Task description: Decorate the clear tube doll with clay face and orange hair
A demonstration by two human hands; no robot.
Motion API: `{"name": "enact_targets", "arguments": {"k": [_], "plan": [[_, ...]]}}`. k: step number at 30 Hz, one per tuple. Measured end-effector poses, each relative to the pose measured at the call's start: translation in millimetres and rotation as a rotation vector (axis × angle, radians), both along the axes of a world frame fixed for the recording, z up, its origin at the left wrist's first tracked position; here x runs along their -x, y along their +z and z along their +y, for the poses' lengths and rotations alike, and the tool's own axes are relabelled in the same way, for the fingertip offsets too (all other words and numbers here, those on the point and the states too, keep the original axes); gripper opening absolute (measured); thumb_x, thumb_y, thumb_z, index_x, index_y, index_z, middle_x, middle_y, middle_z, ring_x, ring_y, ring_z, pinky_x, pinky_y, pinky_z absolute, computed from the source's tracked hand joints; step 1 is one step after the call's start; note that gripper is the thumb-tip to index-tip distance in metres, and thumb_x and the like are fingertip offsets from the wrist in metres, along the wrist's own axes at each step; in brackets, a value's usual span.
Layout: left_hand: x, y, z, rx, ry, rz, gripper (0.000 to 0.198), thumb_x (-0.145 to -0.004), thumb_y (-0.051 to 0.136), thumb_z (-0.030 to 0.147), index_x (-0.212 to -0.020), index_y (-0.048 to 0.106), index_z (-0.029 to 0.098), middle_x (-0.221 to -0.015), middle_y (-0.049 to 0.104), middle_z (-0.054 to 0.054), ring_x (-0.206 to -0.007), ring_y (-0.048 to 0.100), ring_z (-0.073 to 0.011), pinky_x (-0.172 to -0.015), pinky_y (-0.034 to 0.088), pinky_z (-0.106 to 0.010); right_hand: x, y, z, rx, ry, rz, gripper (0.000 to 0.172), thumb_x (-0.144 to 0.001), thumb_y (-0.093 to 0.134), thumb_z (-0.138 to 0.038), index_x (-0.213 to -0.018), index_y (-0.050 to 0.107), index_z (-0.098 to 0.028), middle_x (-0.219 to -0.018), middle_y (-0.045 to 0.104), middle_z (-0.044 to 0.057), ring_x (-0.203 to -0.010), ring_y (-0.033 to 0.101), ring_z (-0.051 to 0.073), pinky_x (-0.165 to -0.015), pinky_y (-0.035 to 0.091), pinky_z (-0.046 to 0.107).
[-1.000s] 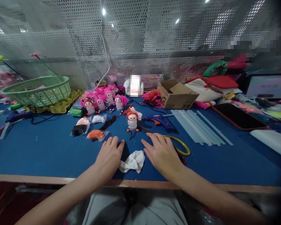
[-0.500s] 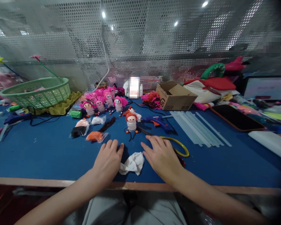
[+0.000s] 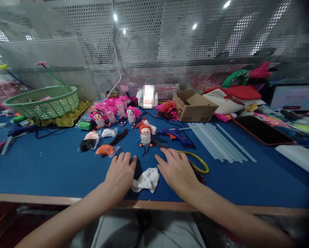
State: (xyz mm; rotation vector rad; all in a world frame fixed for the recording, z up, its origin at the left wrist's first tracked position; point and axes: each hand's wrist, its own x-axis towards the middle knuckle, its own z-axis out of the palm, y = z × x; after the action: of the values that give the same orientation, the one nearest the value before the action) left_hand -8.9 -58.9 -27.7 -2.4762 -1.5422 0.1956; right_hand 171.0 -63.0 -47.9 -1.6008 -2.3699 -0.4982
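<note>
My left hand (image 3: 120, 172) rests palm down on the blue tabletop, fingers a little bent and apart, holding nothing. Beside its thumb side lies a crumpled white tissue (image 3: 147, 180). My right hand (image 3: 177, 168) also lies palm down, fingers spread, partly over scissors with yellow and dark red handles (image 3: 199, 162). Beyond the gap between my hands stands a small doll (image 3: 145, 135) with orange hair, a white ringed body and orange feet. A blue glue gun (image 3: 176, 135) lies just right of the doll. Orange clay in a plastic wrapper (image 3: 106, 150) is ahead of my left hand.
Several pink-haired dolls (image 3: 112, 113) stand at the back left, near a green basket (image 3: 44, 105). Glue sticks (image 3: 216, 141) lie to the right, before an open cardboard box (image 3: 194, 106). A phone (image 3: 263, 130) lies farther right. A perforated metal panel (image 3: 154, 44) rises behind.
The whole view has shifted slightly, with the scene a little farther right in the picture. Both hands stay in place on the table, and no object has visibly moved.
</note>
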Motion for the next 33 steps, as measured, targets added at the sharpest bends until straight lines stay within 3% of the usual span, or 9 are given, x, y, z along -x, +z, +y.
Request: {"name": "enact_targets", "arguments": {"k": [23, 29, 33], "plan": [[-4.7, 2.4, 2.3, -0.011, -0.009, 0.004, 0.039, -0.084, 0.034, 0.01, -0.12, 0.048, 0.014, -0.097, 0.054, -0.013, -0.09, 0.049, -0.0254, -0.071, 0.039, -0.037, 1.9, 4.1, 1.9, 0.032, -0.008, 0.005, 0.025, -0.082, 0.047, -0.02, -0.101, 0.063, -0.019, -0.112, 0.058, 0.012, -0.099, 0.048, 0.025, -0.072, 0.033, 0.035], [3.6, 8.8, 8.3, -0.017, -0.064, -0.111, 0.035, -0.082, 0.039, 0.012, -0.114, 0.053, 0.018, -0.093, 0.055, -0.01, -0.087, 0.051, -0.0226, -0.076, 0.041, -0.038, -13.3, 11.4, 6.8, 0.056, 0.05, 0.221, 0.022, -0.081, 0.049, -0.018, -0.096, 0.064, -0.021, -0.106, 0.059, 0.008, -0.096, 0.049, 0.02, -0.072, 0.036, 0.032], [9.3, 15.3, 19.1, 0.08, -0.114, -0.281, 0.033, -0.083, 0.036, 0.01, -0.103, 0.061, 0.018, -0.088, 0.058, -0.008, -0.078, 0.055, -0.0165, -0.072, 0.043, -0.029, -19.6, 16.8, 16.0, 0.156, 0.066, 0.303, 0.018, -0.08, 0.051, -0.017, -0.088, 0.066, -0.022, -0.098, 0.061, 0.005, -0.089, 0.051, 0.019, -0.07, 0.036, 0.03]]}}
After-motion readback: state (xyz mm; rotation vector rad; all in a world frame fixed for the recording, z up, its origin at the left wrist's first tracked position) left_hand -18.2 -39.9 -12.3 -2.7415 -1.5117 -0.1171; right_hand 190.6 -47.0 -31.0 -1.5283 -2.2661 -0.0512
